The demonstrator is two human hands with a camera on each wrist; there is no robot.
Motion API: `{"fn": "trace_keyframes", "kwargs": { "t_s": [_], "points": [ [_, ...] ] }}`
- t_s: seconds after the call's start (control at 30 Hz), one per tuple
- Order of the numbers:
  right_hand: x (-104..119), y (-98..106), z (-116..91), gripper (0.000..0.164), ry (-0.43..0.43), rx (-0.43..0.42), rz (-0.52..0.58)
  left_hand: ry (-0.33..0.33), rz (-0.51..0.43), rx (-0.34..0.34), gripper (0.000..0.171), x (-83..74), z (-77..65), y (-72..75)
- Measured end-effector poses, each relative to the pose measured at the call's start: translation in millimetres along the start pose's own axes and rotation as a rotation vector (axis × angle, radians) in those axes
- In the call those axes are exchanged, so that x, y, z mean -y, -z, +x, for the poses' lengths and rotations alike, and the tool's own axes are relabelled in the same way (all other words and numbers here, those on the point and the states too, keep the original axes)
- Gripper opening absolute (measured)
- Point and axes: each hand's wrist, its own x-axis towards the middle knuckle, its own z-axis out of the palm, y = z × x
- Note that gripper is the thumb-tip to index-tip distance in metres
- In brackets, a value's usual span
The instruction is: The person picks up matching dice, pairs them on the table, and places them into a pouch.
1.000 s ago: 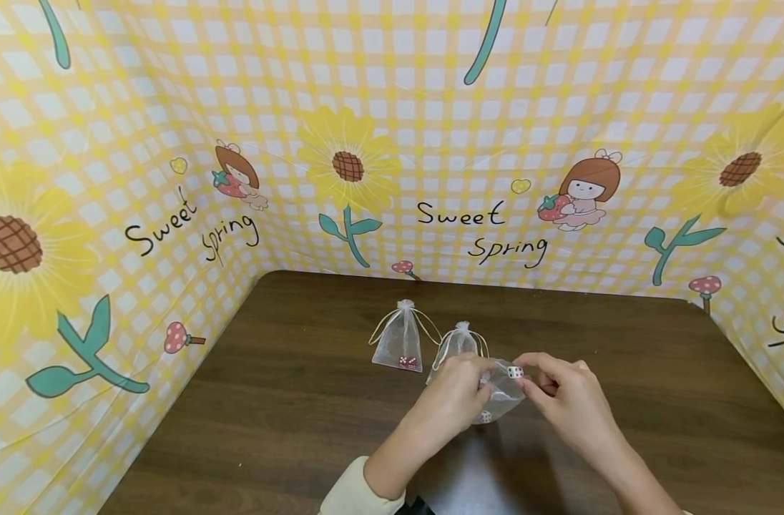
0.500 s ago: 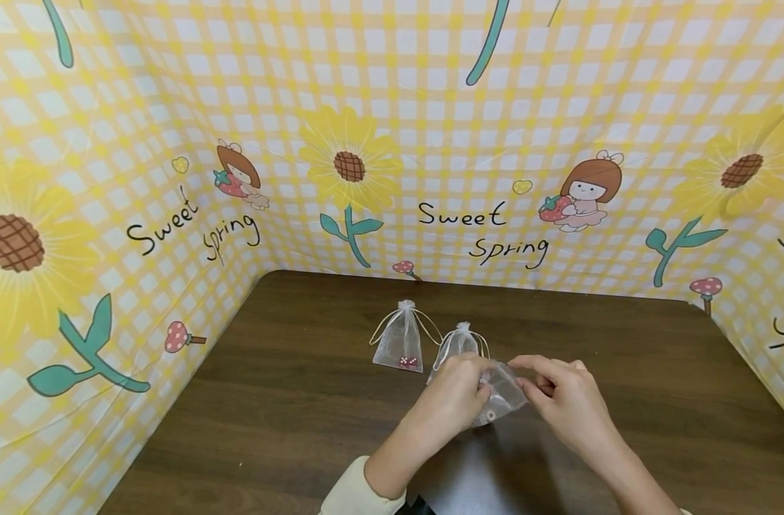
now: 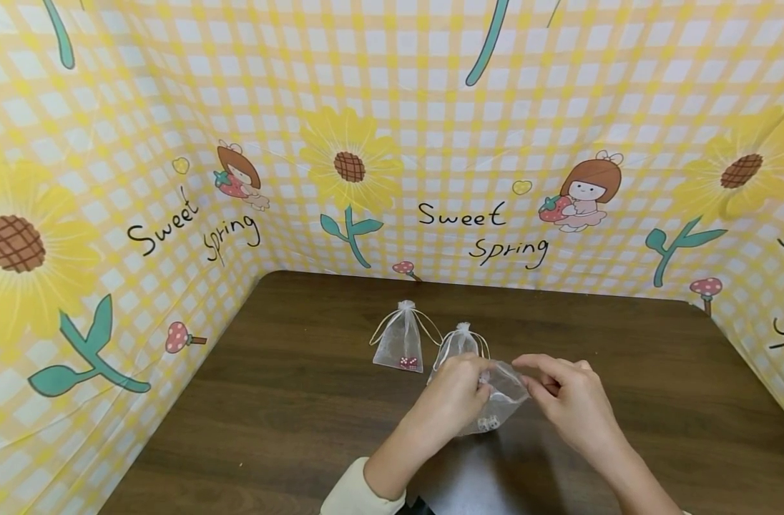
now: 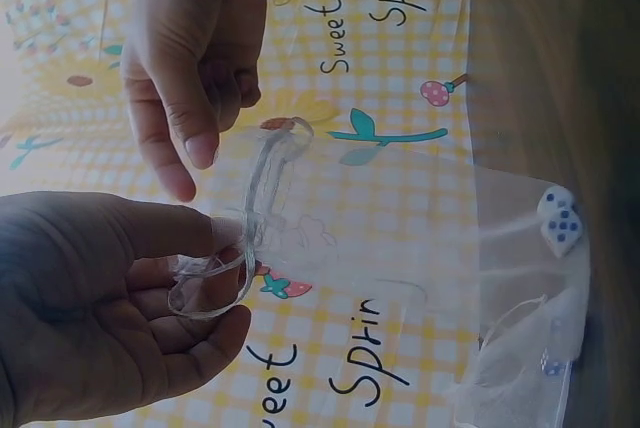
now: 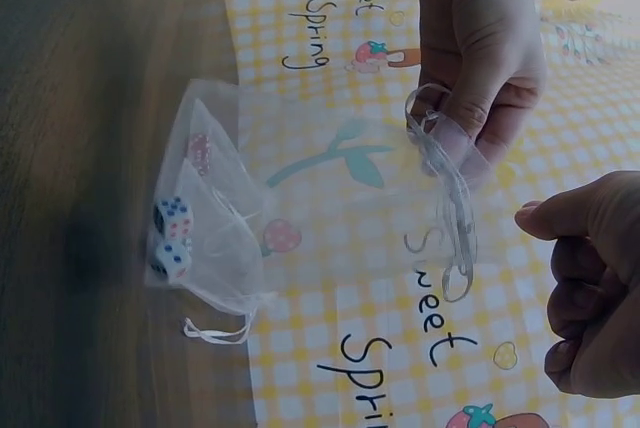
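My left hand (image 3: 455,390) pinches a sheer white drawstring pouch (image 3: 511,390) by one side of its mouth. The pouch hangs with its cord loops loose near my fingers, plain in the left wrist view. Two white dice (image 5: 172,238) with dark pips lie together in its bottom corner. My right hand (image 3: 569,393) is beside the mouth, holding nothing. Its thumb and forefinger reach forward while the other fingers curl in; the right wrist view shows a gap between thumb tip (image 5: 530,216) and pouch.
Beyond the hands, a tied sheer pouch (image 3: 395,343) with red dice (image 3: 408,363) sits on the dark wooden table (image 3: 289,408). A second tied pouch (image 3: 459,340) is partly hidden behind my left hand. Yellow checked cloth (image 3: 392,143) walls the back and sides.
The white die pinched in my right hand has dropped into the pouch beside the other one. The right fingers are now free of it. The left hand has stayed in place.
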Motion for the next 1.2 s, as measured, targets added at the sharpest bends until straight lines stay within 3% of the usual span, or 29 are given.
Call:
{"fn": "trace_keyframes", "kwargs": {
  "t_s": [0.2,0.4,0.7,0.87,0.97,1.2],
  "points": [
    [-6.9,6.2,-3.5,0.033,-0.063,-0.018,0.012,-0.001,0.001,-0.006,0.028,0.0,-1.1,-0.1],
    [-17.1,9.9,-10.3,0.029,-0.140,0.018,0.059,-0.019,0.015,-0.019,0.027,2.2,-1.3,1.5],
    [-27.5,8.2,-20.4,0.024,-0.303,0.257,0.200,-0.010,0.003,-0.010,0.027,2.0,-0.7,5.7],
    [-35.2,5.4,-23.0,0.032,-0.291,0.440,0.308,-0.015,-0.024,-0.005,0.027,1.7,-1.5,6.1],
    [-38.3,4.0,-24.5,0.030,-0.244,0.500,0.364,-0.007,-0.027,0.007,0.027,1.0,-1.6,6.3],
    [-38.6,1.3,-25.2,0.007,-0.188,0.398,0.343,0.003,-0.021,0.027,0.029,0.3,-2.2,6.6]
  ]
}}
